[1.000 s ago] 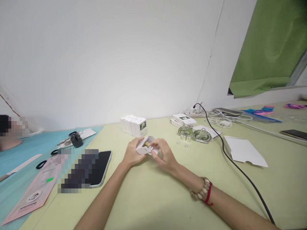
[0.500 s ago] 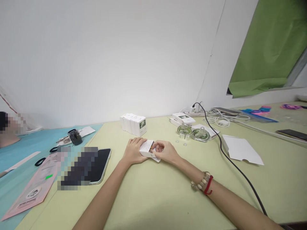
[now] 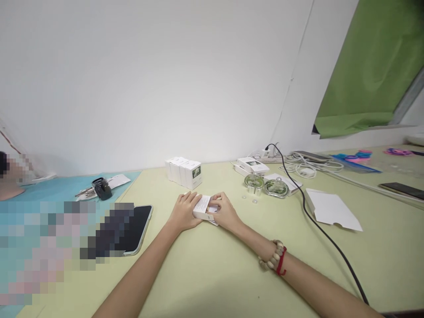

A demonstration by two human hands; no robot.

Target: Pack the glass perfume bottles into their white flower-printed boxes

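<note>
A small white carton [image 3: 202, 207] lies on the pale green table [image 3: 212, 269] between both my hands. My left hand [image 3: 183, 213] grips its left end with curled fingers. My right hand [image 3: 224, 212] is closed over its right end, where the flaps are. What is inside the carton is hidden. A bead bracelet and red cord [image 3: 275, 261] circle my right wrist.
A row of white cartons [image 3: 184, 172] stands behind my hands. Two glass bottles [image 3: 266, 185] and flat white boxes [image 3: 253, 164] sit at right. A black cable [image 3: 326, 234] crosses the table beside a white card [image 3: 331, 208]. A phone [image 3: 134, 227] lies at left, near a black jar [image 3: 102, 188].
A second ago the carton was open with a gold-topped item showing inside. My right hand has since pressed the end shut and both hands lowered the carton to the table.
</note>
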